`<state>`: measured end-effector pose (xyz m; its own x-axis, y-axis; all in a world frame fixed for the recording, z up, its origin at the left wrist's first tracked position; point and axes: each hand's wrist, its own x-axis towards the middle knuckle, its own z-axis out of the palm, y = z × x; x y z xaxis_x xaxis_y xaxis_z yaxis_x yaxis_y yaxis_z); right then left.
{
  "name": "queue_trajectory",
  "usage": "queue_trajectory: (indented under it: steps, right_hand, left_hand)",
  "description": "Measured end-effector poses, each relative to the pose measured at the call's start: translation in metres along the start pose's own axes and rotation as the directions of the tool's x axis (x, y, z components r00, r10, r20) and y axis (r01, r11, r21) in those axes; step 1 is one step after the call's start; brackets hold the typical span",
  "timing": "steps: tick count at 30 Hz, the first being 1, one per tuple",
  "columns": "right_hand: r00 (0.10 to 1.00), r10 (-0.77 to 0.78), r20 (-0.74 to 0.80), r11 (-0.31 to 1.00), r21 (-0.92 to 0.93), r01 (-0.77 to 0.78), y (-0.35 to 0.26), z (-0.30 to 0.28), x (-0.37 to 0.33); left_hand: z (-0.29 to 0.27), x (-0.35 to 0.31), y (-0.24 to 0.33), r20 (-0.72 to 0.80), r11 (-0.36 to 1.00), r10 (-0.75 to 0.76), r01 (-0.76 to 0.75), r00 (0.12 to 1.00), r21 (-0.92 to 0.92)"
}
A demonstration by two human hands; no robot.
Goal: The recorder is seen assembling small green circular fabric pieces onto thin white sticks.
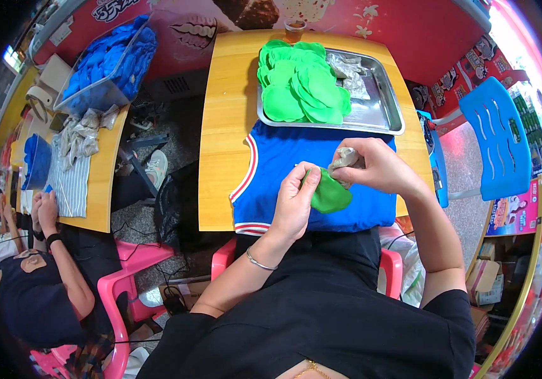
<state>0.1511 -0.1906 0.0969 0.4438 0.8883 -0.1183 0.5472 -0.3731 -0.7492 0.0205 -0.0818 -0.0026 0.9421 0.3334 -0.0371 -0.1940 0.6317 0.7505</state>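
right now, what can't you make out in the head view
In the head view:
- Green piece: one edge, behind the left hand
- Pale bundle: full shape, behind the right hand
- Blue garment: far part, under the metal tray
- Co-worker's hands: whatever they hold, too small

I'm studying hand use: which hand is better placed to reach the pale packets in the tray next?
Probably the right hand: it is nearer the pale packets, though it holds a pale bundle; the left hand pinches a green piece.
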Motion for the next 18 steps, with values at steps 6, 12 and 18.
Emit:
queue_trajectory:
  steps: [6,12,18]
  right_hand:
    - [0.990,-0.080,0.117,0.996,0.051,0.075,-0.003,0.002,-0.006]
    - [0.984,-0.029,-0.176,0.986,-0.167,-0.001,-0.005,0.027,-0.004]
    - [0.994,0.109,0.014,0.974,-0.200,-0.104,-0.012,0.024,-0.002]
  left_hand:
    - [0.006,-0.003,0.001,-0.022,0.997,0.000,-0.001,1.000,-0.082]
    - [0.012,-0.005,0.003,-0.104,0.978,-0.018,-0.004,0.994,-0.209]
    - [0.007,-0.005,0.001,-0.077,0.993,0.009,-0.018,0.997,-0.116]
